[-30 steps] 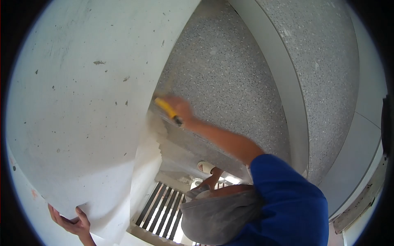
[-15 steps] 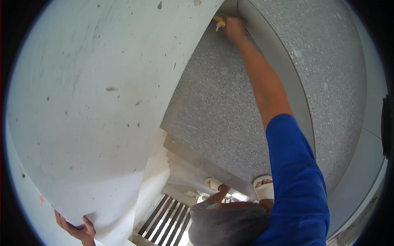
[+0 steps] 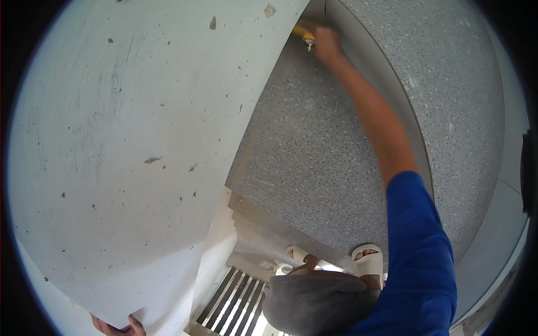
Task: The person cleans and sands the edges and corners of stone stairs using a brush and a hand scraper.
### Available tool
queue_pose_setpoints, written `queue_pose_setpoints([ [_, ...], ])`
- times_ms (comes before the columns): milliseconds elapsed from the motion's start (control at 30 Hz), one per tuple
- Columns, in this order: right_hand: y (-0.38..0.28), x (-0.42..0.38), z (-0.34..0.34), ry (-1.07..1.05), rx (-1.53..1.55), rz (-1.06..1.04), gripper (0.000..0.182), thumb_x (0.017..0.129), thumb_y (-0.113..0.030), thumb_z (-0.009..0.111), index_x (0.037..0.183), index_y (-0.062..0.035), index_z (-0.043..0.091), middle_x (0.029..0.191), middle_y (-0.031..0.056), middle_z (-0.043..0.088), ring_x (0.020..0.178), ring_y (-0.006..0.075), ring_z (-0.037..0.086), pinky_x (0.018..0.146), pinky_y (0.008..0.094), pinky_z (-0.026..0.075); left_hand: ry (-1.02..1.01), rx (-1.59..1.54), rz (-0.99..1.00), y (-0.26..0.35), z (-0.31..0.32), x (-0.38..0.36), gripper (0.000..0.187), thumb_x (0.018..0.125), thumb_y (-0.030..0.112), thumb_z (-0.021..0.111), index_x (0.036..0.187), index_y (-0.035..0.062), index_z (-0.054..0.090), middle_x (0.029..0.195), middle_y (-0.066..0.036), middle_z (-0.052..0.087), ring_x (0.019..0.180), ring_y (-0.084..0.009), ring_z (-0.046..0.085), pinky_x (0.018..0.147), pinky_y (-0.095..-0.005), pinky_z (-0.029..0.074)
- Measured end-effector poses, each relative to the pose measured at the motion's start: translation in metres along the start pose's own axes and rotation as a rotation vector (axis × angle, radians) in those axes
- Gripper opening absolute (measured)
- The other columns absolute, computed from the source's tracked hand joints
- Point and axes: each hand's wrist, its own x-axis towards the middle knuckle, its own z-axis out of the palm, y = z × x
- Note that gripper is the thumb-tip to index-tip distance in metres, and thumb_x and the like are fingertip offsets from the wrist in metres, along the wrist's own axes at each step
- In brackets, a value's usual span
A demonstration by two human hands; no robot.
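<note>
My right hand is stretched out to the far, narrow end of a grey speckled stair tread, beside the riser. It is closed around a yellow thing with a pale end sticking out; motion blur hides its exact kind. The yellow thing lies close to where the tread meets the white wall. At the bottom left, my left hand rests at the wall's lower edge, thumb and fingers apart. Only part of it is in view, and no loose object shows in it.
The curved grey riser rises to a higher speckled step on the right. My sandalled foot stands at the tread's near edge. Lower stairs and a dark barred grille lie below.
My right hand and the yellow thing have shifted slightly right and down in view. The whole scene has moved a little too, and my left hand is now lower, more cut off.
</note>
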Motion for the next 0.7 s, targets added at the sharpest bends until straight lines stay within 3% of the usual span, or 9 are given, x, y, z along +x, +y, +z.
queue_pose_setpoints([
  [67,-0.002,0.002,0.01,-0.078,0.043,0.282,0.017,0.077,-0.018,0.069,0.087,-0.0046,0.072,0.082,0.0187,0.068,0.078,0.0305,0.068,0.067,0.0414,0.054,0.03,-0.02,0.038,0.0,0.006,0.002,0.069,0.086,0.021,0.061,0.141,0.0018,0.024,0.142,-0.027,0.028,0.131,-0.0421,0.033,0.103,-0.0537,0.033],
  [200,-0.078,-0.08,0.025,-0.395,-0.178,-0.119,0.023,0.08,-0.017,0.065,0.099,-0.0053,0.07,0.099,0.0185,0.068,0.092,0.0281,0.067,0.078,0.0403,0.054,0.037,-0.033,0.026,0.001,0.004,0.001,0.069,0.086,0.02,0.061,0.141,0.0023,0.024,0.142,-0.028,0.028,0.13,-0.0424,0.034,0.102,-0.0535,0.033],
  [267,-0.064,-0.103,0.057,-0.176,-0.026,-0.323,0.03,0.082,-0.014,0.062,0.11,-0.0052,0.066,0.11,0.0178,0.065,0.097,0.0286,0.064,0.082,0.0394,0.053,0.023,-0.072,0.034,0.007,0.001,0.01,0.069,0.085,0.019,0.061,0.141,0.0026,0.024,0.142,-0.027,0.029,0.13,-0.0421,0.034,0.102,-0.0534,0.033],
  [367,-0.037,-0.074,0.006,0.337,0.047,-0.284,0.043,0.084,-0.009,0.058,0.127,-0.0078,0.056,0.126,0.0162,0.057,0.103,0.0315,0.06,0.086,0.0387,0.052,0.022,-0.033,0.01,0.007,0.003,0.007,0.069,0.085,0.018,0.062,0.141,0.003,0.024,0.142,-0.026,0.029,0.13,-0.0412,0.035,0.103,-0.0529,0.034],
  [433,-0.004,-0.035,0.004,0.228,-0.139,0.094,0.041,0.08,-0.012,0.061,0.12,-0.0052,0.057,0.116,0.0169,0.06,0.099,0.031,0.061,0.075,0.0395,0.056,0.001,-0.013,0.01,0.003,-0.001,0.003,0.069,0.085,0.018,0.062,0.141,0.0031,0.024,0.142,-0.026,0.029,0.13,-0.0404,0.035,0.103,-0.0524,0.034],
  [533,-0.023,-0.047,0.032,0.18,-0.29,0.111,0.032,0.082,-0.011,0.057,0.113,-0.0054,0.06,0.106,0.0164,0.062,0.092,0.0314,0.061,0.072,0.0407,0.055,0.024,-0.022,0.034,0.007,0.003,0.01,0.069,0.085,0.02,0.063,0.14,0.0026,0.026,0.142,-0.026,0.03,0.129,-0.0402,0.036,0.103,-0.0517,0.034],
  [567,-0.054,-0.07,0.035,0.184,-0.185,0.038,0.026,0.084,-0.012,0.055,0.109,-0.0055,0.06,0.1,0.0166,0.062,0.089,0.0309,0.062,0.07,0.041,0.055,0.028,-0.028,0.045,0.011,0.003,0.014,0.068,0.085,0.02,0.063,0.139,0.0019,0.027,0.141,-0.027,0.031,0.129,-0.0407,0.036,0.102,-0.0518,0.034],
  [633,-0.119,-0.13,0.038,-0.174,-0.029,-0.042,0.026,0.081,-0.009,0.058,0.107,-0.0057,0.061,0.097,0.016,0.063,0.085,0.0303,0.063,0.069,0.0407,0.055,0.03,-0.038,0.063,0.018,0.002,0.02,0.067,0.084,0.02,0.063,0.139,0.0015,0.028,0.14,-0.028,0.031,0.128,-0.0411,0.037,0.102,-0.0516,0.035],
  [700,-0.156,-0.178,0.051,-0.13,0.187,-0.227,0.036,0.081,-0.008,0.06,0.116,-0.0064,0.059,0.11,0.0152,0.063,0.101,0.0314,0.061,0.081,0.0408,0.054,0.043,-0.044,0.081,0.022,0.003,0.027,0.067,0.084,0.021,0.063,0.139,0.0017,0.028,0.139,-0.028,0.032,0.127,-0.0409,0.038,0.102,-0.0511,0.035],
])
